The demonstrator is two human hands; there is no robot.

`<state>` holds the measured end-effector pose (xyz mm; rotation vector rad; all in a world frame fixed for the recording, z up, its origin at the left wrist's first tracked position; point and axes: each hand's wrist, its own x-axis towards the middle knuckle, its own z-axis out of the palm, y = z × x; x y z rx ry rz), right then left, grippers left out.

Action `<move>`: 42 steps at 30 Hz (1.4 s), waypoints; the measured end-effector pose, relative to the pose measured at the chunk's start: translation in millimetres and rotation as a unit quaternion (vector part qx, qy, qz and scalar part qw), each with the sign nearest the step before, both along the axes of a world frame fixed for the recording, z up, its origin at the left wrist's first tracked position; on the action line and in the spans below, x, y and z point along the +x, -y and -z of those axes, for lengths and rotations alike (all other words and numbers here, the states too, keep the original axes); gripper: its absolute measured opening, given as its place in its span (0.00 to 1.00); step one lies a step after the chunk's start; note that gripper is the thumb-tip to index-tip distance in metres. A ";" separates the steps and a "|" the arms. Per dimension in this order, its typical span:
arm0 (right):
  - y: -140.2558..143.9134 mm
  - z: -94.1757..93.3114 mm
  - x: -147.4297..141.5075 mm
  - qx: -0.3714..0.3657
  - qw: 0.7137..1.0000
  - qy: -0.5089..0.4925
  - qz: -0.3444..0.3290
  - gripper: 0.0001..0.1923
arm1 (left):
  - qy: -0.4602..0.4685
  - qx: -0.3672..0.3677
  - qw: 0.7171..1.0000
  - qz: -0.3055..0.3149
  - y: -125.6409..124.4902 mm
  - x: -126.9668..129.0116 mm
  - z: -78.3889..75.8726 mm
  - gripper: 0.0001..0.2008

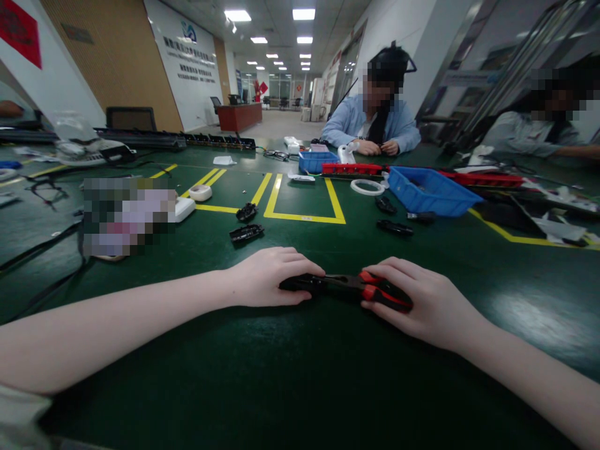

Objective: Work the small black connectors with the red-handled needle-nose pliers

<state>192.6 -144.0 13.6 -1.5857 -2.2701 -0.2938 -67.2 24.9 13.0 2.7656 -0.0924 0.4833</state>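
Black-and-red plastic tool (349,289) lies on the green worktop (300,387), close in front of the person. The left hand (267,278) covers its black end, the right hand (412,300) wraps around its red end. Several small black parts (246,233) lie untouched further away, so the work seems only begun.

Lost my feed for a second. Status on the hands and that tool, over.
Left hand closed over black part. Right hand closed on red-handled tool, lying on green table. Both meet mid-table. Nothing between the hands; loose black parts lie beyond.
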 end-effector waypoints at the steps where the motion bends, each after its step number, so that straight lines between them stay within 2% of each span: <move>1: 0.2 -0.3 0.1 0.007 1.000 0.005 -0.002 0.18 | -0.003 -0.002 1.000 0.001 -0.1 -0.3 -0.1 0.17; 8: 0.1 -2.4 3.8 0.083 0.994 0.072 -0.025 0.20 | -0.014 -0.003 1.000 0.007 1.2 -1.6 0.2 0.18; 11: 0.1 -2.6 4.3 0.091 0.992 0.084 -0.022 0.20 | -0.014 -0.003 1.000 0.006 1.6 -1.3 0.2 0.17; 16: 1.6 -4.6 1.7 0.103 0.990 0.092 0.003 0.27 | -0.006 -0.011 1.000 0.007 1.1 -1.2 0.5 0.17; 21: 2.0 -6.4 1.9 0.103 0.989 0.102 -0.017 0.19 | -0.007 -0.009 1.000 0.014 1.0 -1.5 0.3 0.17; 37: 0.4 -9.6 -4.0 0.187 0.967 0.172 0.008 0.18 | -0.003 -0.005 1.000 0.005 1.8 -1.7 -0.2 0.17; 42: -0.7 -8.8 -2.3 0.180 0.969 0.170 0.009 0.18 | -0.009 -0.005 1.000 -0.001 2.6 -1.6 -1.3 0.17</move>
